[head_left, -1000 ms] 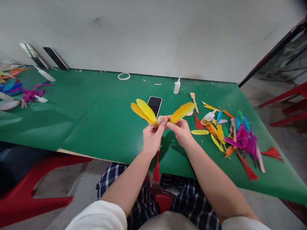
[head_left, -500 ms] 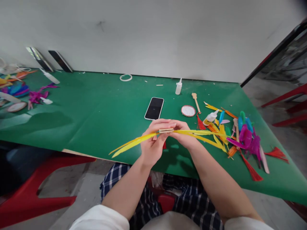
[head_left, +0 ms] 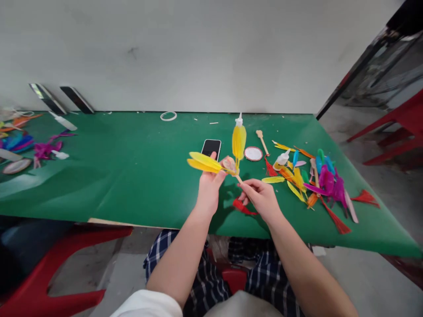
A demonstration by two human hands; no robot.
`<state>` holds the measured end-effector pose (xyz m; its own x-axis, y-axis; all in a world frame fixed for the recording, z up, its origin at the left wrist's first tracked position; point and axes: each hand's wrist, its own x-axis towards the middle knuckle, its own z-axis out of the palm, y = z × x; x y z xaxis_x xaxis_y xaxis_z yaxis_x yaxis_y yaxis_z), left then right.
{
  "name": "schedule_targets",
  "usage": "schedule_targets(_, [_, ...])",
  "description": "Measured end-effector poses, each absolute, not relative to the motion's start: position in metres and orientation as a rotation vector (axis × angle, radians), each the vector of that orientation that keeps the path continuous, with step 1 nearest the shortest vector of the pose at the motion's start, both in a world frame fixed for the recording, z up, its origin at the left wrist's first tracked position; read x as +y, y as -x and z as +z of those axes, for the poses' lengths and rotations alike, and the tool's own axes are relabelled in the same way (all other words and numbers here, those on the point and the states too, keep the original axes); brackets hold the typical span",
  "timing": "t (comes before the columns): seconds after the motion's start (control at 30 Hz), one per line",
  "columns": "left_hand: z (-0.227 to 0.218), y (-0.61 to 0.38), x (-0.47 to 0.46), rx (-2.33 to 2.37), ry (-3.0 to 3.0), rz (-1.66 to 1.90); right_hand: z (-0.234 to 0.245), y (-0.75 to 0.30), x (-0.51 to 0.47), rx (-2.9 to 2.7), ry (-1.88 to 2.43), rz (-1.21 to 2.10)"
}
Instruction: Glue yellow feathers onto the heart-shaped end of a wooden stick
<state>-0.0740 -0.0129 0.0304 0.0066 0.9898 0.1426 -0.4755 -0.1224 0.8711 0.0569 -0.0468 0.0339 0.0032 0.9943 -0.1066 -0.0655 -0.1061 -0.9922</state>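
A small feather fan (head_left: 229, 164) with a wooden handle is between my hands, tilted, its head toward the upper left. Yellow feathers (head_left: 205, 162) stick out from its left side, and more yellow feathers (head_left: 239, 141) point up from the other side. My left hand (head_left: 209, 189) pinches the left edge of the fan head near the quills. The handle is gripped at its lower end by the fingers of my right hand (head_left: 261, 198). A red tassel (head_left: 243, 207) hangs below the right hand.
A phone (head_left: 211, 147) lies beyond my left hand on the green table (head_left: 148, 167). Glue bottles (head_left: 281, 159), a round white disc (head_left: 253, 153), a wooden handle (head_left: 262, 141) and coloured feathers (head_left: 327, 180) lie to the right. More craft pieces (head_left: 46, 149) are at far left.
The fan has turned from edge-on to showing its face, with one group of feathers now pointing up. My right hand has moved from the fan head down to the handle.
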Motion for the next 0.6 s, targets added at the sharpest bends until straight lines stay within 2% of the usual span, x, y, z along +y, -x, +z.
schedule_targets(0.1, [0.017, 0.085, -0.002, 0.833, -0.859, 1.441, 0.028, -0.072, -0.064, -1.086, 1.470, 1.185])
schedule_targets(0.3, [0.015, 0.115, 0.013, 1.098, -0.723, 1.691, 0.005, -0.095, -0.083, -1.226, 1.809, 0.909])
schedule_targets(0.47, [0.033, 0.114, 0.008, 1.157, -0.742, 1.639, 0.012, -0.085, -0.094, -1.077, 1.771, 1.100])
schedule_targets(0.6, [0.028, 0.105, 0.008, 1.094, -0.724, 1.500, 0.031, -0.076, -0.117, -0.876, 1.594, 1.196])
